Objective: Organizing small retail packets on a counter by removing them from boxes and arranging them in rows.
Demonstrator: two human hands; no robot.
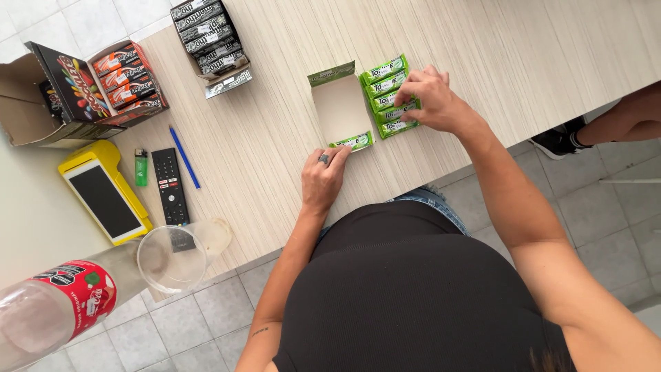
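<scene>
Overhead view from the head camera. The right hand (430, 100) lay curled, palm down, over the lower end of a stack of green wrapped bars (387, 96), its fingertips pressed onto the wrappers; the stack stood in a column just beside the right wall of a small open carton (339, 110) with a green flap, near the counter's near edge. The left hand (323, 178) rested at that near edge with its fingers drawn together, their tips touching a single green bar (354, 142) that lay across the carton's front lip. Judged from this arrangement, the step in hand was sorting the bars between stack and carton, and any further handling of the single bar would call for a firm pinch at its end. The right forearm reached in across the counter's edge from the right, the wrist bent inward; the left forearm ran straight up from the body. Toward the counter's left edge lay a black remote (169, 186), a blue pen (184, 156), a green lighter (140, 167) and a yellow card terminal (105, 191); near the far left corner stood a display box of red bars (128, 77) and one of dark bars (209, 36). A clear cup (171, 258) overhung the near left edge.
</scene>
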